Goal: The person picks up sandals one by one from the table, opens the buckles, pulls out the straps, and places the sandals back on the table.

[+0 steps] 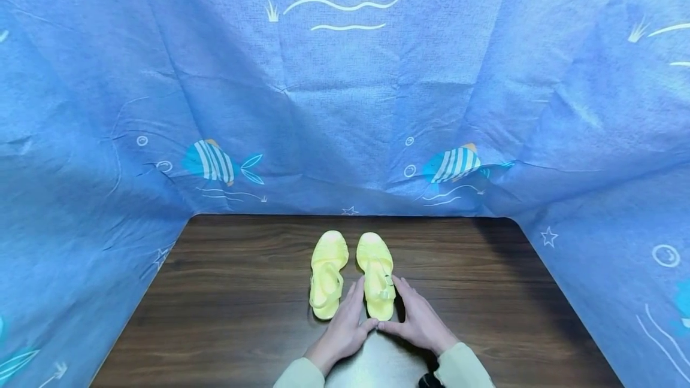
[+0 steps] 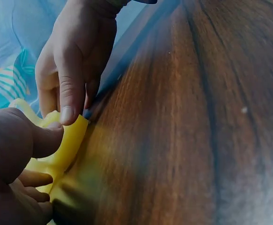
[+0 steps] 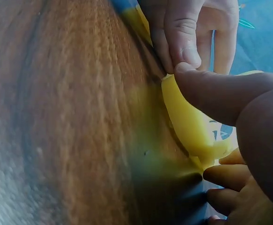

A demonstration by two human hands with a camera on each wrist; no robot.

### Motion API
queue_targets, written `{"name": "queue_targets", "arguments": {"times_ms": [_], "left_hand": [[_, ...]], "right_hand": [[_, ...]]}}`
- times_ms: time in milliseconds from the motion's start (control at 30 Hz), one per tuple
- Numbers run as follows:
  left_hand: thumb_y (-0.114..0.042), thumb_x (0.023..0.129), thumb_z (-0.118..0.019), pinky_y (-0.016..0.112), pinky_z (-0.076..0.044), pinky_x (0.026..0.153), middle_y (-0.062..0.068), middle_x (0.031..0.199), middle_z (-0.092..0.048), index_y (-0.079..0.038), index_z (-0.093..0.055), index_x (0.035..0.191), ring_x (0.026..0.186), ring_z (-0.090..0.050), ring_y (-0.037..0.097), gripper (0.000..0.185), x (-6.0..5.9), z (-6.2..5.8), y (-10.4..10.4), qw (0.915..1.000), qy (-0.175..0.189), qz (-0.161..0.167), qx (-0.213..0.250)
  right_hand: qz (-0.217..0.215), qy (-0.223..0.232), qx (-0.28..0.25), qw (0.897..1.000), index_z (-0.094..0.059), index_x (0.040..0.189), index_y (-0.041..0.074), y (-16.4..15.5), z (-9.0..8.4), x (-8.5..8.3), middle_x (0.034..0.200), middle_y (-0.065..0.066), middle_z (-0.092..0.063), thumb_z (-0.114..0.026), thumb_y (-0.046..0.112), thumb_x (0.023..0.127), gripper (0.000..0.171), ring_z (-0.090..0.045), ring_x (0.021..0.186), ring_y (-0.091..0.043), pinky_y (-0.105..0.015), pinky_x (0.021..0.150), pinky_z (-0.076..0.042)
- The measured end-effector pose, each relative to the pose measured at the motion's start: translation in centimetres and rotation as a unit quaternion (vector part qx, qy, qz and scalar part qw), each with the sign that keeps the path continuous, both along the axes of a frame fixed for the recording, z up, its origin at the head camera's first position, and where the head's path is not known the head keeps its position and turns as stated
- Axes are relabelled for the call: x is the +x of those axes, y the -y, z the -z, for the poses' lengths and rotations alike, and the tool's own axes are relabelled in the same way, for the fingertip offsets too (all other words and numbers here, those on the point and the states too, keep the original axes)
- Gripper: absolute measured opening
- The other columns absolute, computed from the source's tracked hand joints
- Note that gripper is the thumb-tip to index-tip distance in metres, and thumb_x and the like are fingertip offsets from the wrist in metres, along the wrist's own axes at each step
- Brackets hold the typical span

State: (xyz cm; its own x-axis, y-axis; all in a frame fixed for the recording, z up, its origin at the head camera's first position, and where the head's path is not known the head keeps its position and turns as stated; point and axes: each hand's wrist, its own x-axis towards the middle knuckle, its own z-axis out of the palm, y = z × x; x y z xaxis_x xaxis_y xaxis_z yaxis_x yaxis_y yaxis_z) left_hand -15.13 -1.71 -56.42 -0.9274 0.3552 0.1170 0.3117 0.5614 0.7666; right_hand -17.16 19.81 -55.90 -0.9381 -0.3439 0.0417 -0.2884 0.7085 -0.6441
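Before us, our dark wooden table, walled round by our blue fish-printed cloth, beside the left yellow sandal.

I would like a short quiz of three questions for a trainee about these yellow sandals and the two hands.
1. True or false: both hands touch the same sandal.
2. Which sandal do they frame: A) left, B) right?
3. What surface bears the sandals?

Key:
1. True: the left hand and right hand flank the right sandal, thumbs at its heel.
2. B; the left sandal lies untouched.
3. The dark wooden table.
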Motion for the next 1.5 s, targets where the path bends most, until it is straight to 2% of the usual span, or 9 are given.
{"name": "queue_targets", "arguments": {"times_ms": [100,267,733,933,1133,1200,1300,1400,1500], "left_hand": [[-0.014,0.097,-0.073,0.062,-0.032,0.120,0.034,0.163,-0.032,0.010,-0.021,0.161,0.152,-0.032,0.046,0.086,0.1,-0.1,-0.1,1.0000,-0.003,0.000,-0.009],[-0.011,0.096,-0.073,0.060,-0.034,0.120,0.033,0.161,-0.037,0.011,-0.026,0.159,0.150,-0.037,0.045,0.082,0.8,-0.1,-0.1,0.9995,-0.022,-0.002,-0.021],[-0.016,0.096,-0.075,0.057,-0.041,0.117,0.025,0.162,-0.041,0.005,-0.028,0.161,0.147,-0.044,0.040,0.083,3.6,-0.4,0.9,0.9994,-0.018,0.014,-0.026],[-0.015,0.095,-0.077,0.053,-0.043,0.116,0.024,0.162,-0.042,0.004,-0.027,0.162,0.145,-0.047,0.037,0.086,4.2,-0.2,1.0,0.9992,-0.028,0.022,-0.020],[-0.009,0.095,-0.075,0.053,-0.042,0.117,0.024,0.161,-0.043,0.005,-0.030,0.160,0.145,-0.048,0.038,0.080,4.2,-0.4,1.7,0.9987,-0.018,0.026,-0.039],[-0.001,0.092,-0.073,0.047,-0.050,0.111,0.022,0.149,-0.057,0.007,-0.044,0.151,0.136,-0.058,0.033,0.066,4.1,-0.9,2.1,0.9969,-0.054,0.023,-0.052],[0.012,0.084,-0.073,0.032,-0.061,0.088,0.014,0.114,-0.075,0.004,-0.068,0.120,0.105,-0.073,0.021,0.037,3.9,-2.7,2.6,0.9866,-0.155,0.011,-0.049],[0.013,0.078,-0.079,0.023,-0.059,0.072,0.004,0.088,-0.075,-0.005,-0.073,0.097,0.082,-0.071,0.011,0.027,2.9,-3.6,2.7,0.9594,-0.281,0.013,-0.026],[0.005,0.078,-0.084,0.026,-0.059,0.082,0.002,0.097,-0.078,-0.006,-0.076,0.103,0.090,-0.073,0.013,0.028,1.7,-4.3,2.4,0.9372,-0.345,0.037,-0.033]], "right_hand": [[-0.002,-0.012,-0.002,1.000,-0.042,0.158,0.005,0.1,0.1,-0.1,0.157,-0.018,-0.051,-0.087,0.056,0.082,0.102,-0.037,0.150,-0.047,-0.070,0.119,-0.031],[0.006,-0.036,-0.005,0.999,-0.045,0.155,0.003,0.4,0.2,0.9,0.151,-0.021,-0.056,-0.091,0.048,0.080,0.099,-0.045,0.144,-0.049,-0.069,0.113,-0.040],[0.019,-0.086,0.010,0.996,-0.050,0.149,-0.002,1.2,-0.1,4.7,0.142,-0.027,-0.061,-0.092,0.053,0.075,0.101,-0.055,0.134,-0.050,-0.067,0.103,-0.049],[0.002,-0.091,0.001,0.996,-0.051,0.149,0.002,0.9,0.2,5.3,0.144,-0.017,-0.062,-0.090,0.057,0.077,0.099,-0.055,0.135,-0.046,-0.064,0.104,-0.050],[-0.014,-0.085,0.015,0.996,-0.050,0.149,-0.003,0.1,0.0,5.4,0.145,-0.020,-0.062,-0.094,0.050,0.073,0.103,-0.059,0.132,-0.039,-0.060,0.103,-0.052],[-0.017,-0.085,0.023,0.996,-0.051,0.147,-0.004,-0.2,-0.6,5.3,0.144,-0.019,-0.062,-0.095,0.039,0.074,0.095,-0.061,0.131,-0.036,-0.058,0.103,-0.053],[-0.002,-0.096,0.025,0.995,-0.058,0.142,-0.001,-0.7,-1.4,5.0,0.139,-0.013,-0.066,-0.091,0.023,0.082,0.074,-0.064,0.125,-0.029,-0.051,0.102,-0.055],[0.032,-0.110,-0.014,0.993,-0.065,0.134,0.001,-0.7,-1.8,4.4,0.124,-0.009,-0.071,-0.083,0.011,0.090,0.049,-0.071,0.109,-0.021,-0.041,0.091,-0.060],[0.055,-0.111,-0.061,0.990,-0.070,0.125,0.003,-0.2,-2.0,3.7,0.109,-0.005,-0.072,-0.079,0.010,0.093,0.034,-0.071,0.090,-0.010,-0.030,0.075,-0.061]]}}
